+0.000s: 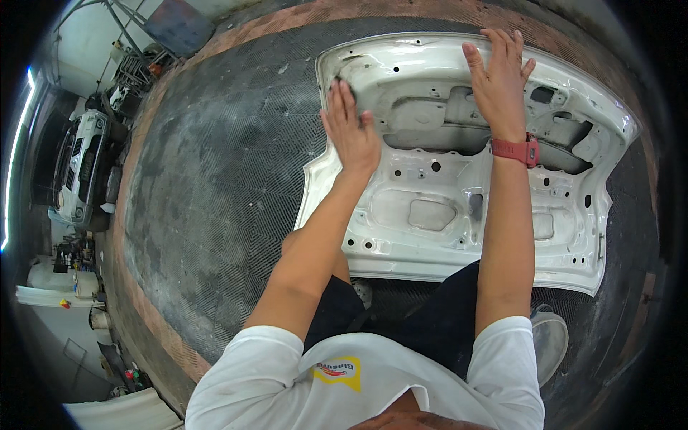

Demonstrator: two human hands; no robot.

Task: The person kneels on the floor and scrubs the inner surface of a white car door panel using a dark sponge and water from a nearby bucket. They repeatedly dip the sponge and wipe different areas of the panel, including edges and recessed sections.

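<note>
A white car trunk lid (423,168) stands before me with its inner side up, showing cut-outs, bolt holes and dark smudges. My left hand (351,136) is over its left edge, fingers stretched out and pointing at the upper left corner. My right hand (499,86) is spread at the far rim, right of the middle, with a red watch (516,150) on its wrist. Neither hand grips anything. Whether the palms press on the metal or hover just above it, I cannot tell.
Dark ribbed floor tiles (215,172) with a reddish border surround the panel. A round pale bucket-like object (550,344) is by my right side. At the far left are a white vehicle front (89,165) and shelves with cluttered items (75,251). A grey-blue bin (179,27) stands at the upper left.
</note>
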